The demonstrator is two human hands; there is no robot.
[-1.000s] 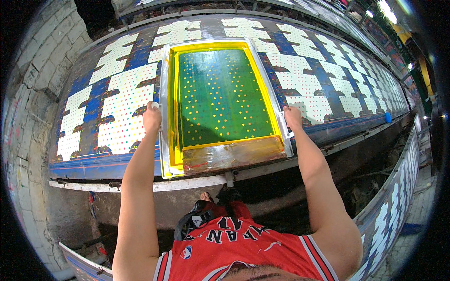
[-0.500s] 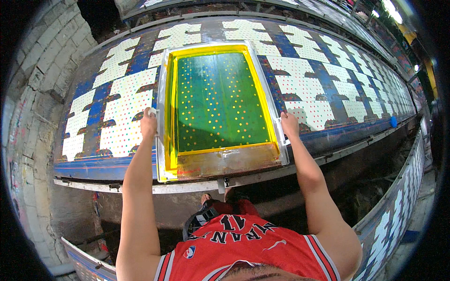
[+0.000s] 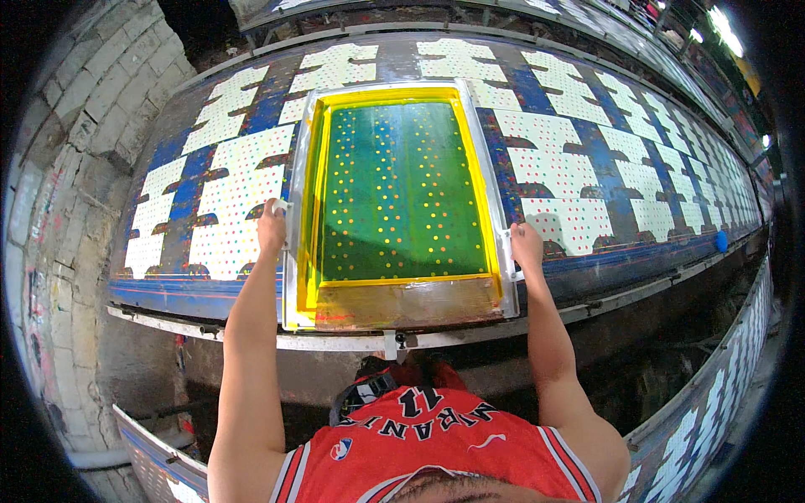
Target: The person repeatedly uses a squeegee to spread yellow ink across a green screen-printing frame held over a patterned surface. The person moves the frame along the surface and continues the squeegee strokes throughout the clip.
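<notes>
A printing screen lies over the pale cut pieces on the long table. Its mesh is green with rows of yellow and orange dots, yellow tape runs round the inside, and the outer frame is silvery metal. At the left side of the frame, my left hand is closed round a small white handle. My right hand grips a matching white handle on the right side, slightly nearer to me. Whatever lies directly under the screen is hidden, and the fingers are partly tucked behind the handles.
Dotted white fabric-like pieces lie in rows along the table. A metal rail with a small stop runs along its near edge. A block wall stands left; another printed table is at lower right.
The whole view has turned slightly, so the table sits lower on the right. Both hands keep their hold on the screen; any shift of it across the table is too small to tell.
</notes>
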